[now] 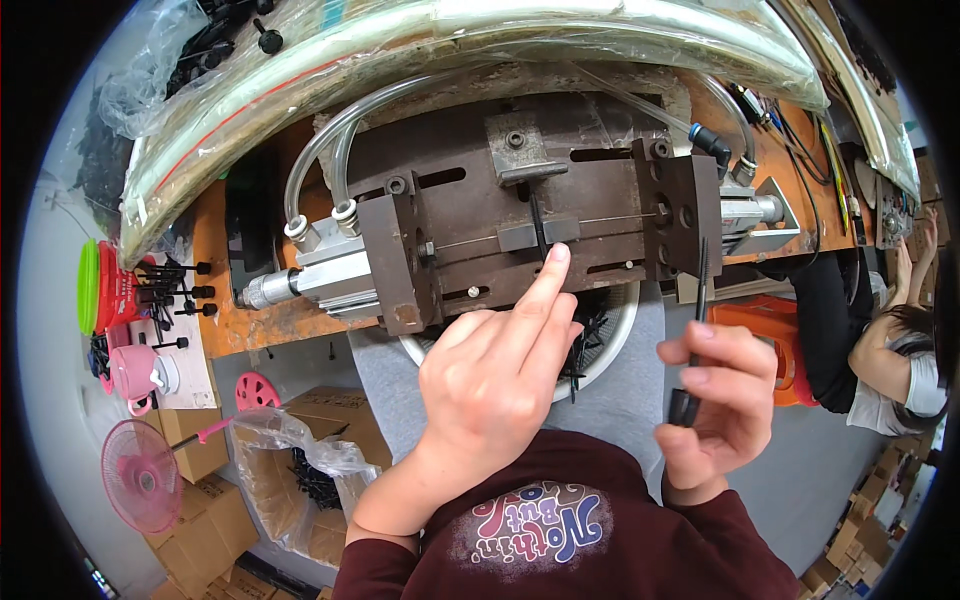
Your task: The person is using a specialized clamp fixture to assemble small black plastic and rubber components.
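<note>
My left hand [497, 385] reaches over the metal fixture [470, 220] with its index finger stretched out. That fingertip rests at the near end of a slim black rod [539, 222], which lies across a small grey block [518, 237] at the fixture's middle. Nothing shows gripped in this hand. To the right, my right hand [722, 405] holds a black plastic stick [700, 330] upright between thumb and fingers; its thin, bristly-looking tip points up and its thick end [683, 407] sits low by the palm.
Air cylinders [345, 275] with clear hoses flank the fixture on a wooden bench [235, 335]. A white basket [610, 355] of black parts sits on my lap. At left are a pink fan [142, 475] and a bag-lined carton [350, 450]. Another person [895, 370] sits far right.
</note>
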Demonstrator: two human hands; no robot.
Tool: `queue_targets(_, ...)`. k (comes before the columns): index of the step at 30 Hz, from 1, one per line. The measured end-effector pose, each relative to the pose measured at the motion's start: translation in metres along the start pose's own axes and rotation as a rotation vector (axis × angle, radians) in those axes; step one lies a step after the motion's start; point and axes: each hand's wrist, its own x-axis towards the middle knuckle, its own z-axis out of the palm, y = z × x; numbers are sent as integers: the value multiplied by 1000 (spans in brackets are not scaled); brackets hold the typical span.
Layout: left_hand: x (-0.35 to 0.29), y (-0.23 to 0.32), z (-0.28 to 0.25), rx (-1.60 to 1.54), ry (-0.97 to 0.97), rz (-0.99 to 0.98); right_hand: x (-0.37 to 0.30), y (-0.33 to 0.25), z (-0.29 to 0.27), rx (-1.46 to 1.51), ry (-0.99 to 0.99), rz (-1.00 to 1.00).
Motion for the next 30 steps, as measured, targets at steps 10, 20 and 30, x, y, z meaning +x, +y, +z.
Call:
queue_targets(10,3,0,-4,61,11,-11,2,-2,2,-187,-60,-7)
queue_targets(20,7,4,-9,46,-17,-50,5,-5,7,-305,-147,-79)
queue_targets(30,8,4,-11,22,-28,-63,9,-5,12,-270,-219,-111)
